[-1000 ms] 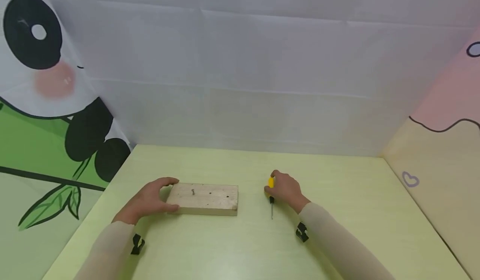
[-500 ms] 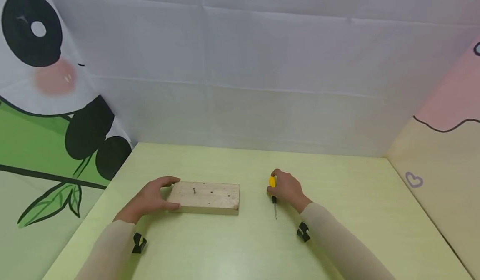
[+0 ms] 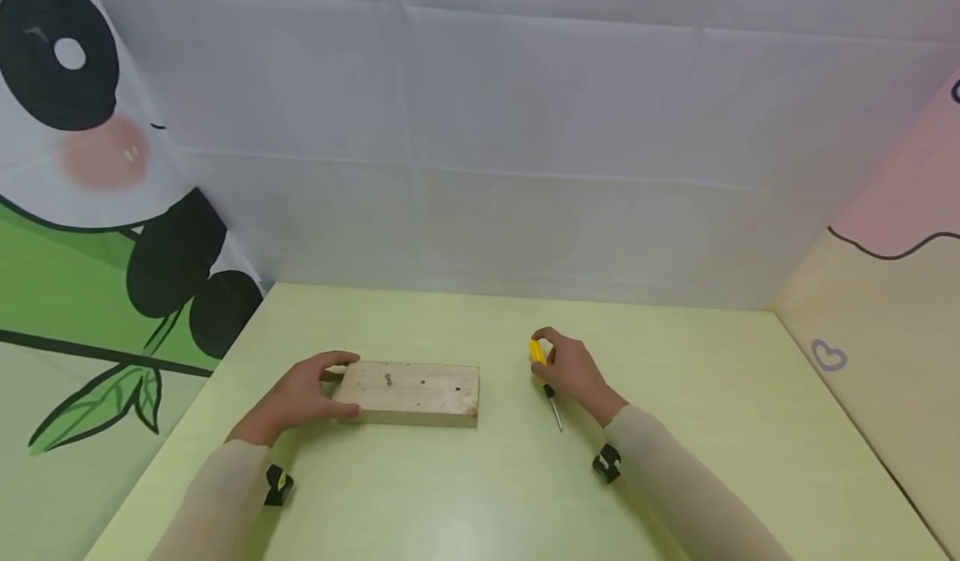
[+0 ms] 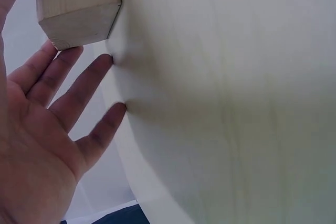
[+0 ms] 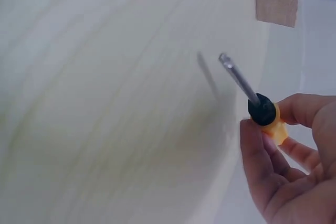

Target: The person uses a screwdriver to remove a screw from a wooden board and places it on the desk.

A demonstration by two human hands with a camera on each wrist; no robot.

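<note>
A pale wooden block lies flat on the table, a small screw standing in its top and two dark holes to the right of it. My left hand holds the block's left end between thumb and fingers; the left wrist view shows fingertips against the block's end, other fingers spread. To the right of the block, my right hand grips a screwdriver by its yellow and black handle. Its metal shaft points down toward the table, tilted, and casts a shadow there.
The light yellow table ends at a white cloth backdrop. Printed side panels stand at left and right. Black straps hang at both wrists.
The screwdriver has tilted in my right hand: its handle end has swung left and its tip right. The left hand and the block have stayed put.
</note>
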